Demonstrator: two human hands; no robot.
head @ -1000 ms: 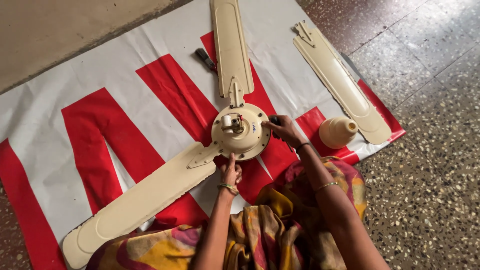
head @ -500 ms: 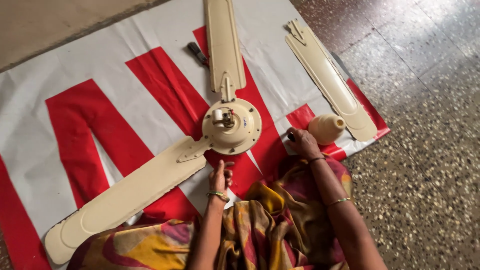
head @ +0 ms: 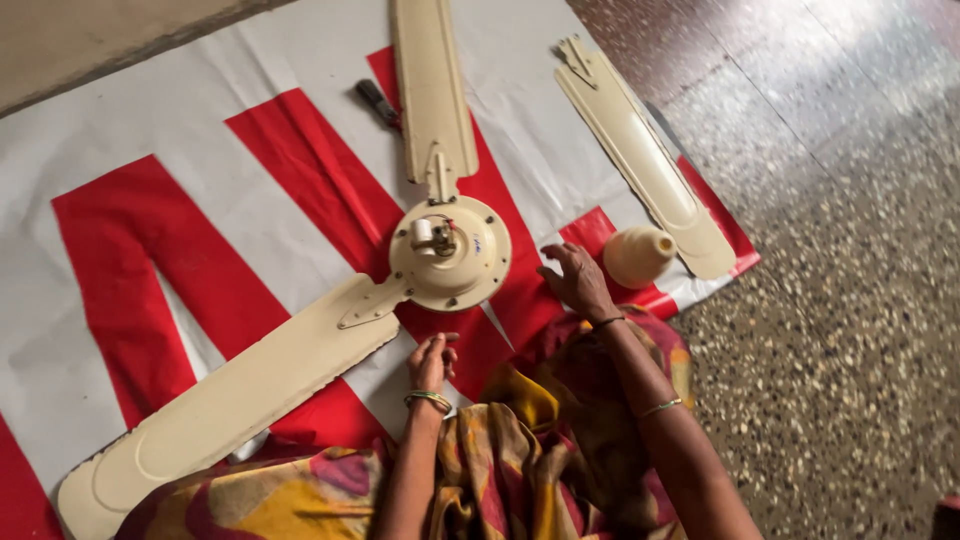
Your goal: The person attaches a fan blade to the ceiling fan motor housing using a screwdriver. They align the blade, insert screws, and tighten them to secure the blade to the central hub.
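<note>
Beside the cream metal ceiling-fan motor hub (head: 450, 254), our left hand (head: 432, 362) and right hand (head: 572, 278) hover loose-fingered, grasping nothing, seemingly between fastening steps.

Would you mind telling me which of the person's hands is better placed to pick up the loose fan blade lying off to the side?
The right hand, most likely. It hovers open beside the cream cone cover, which lies next to the detached blade. The left hand sits below the motor hub, farther away.
</note>
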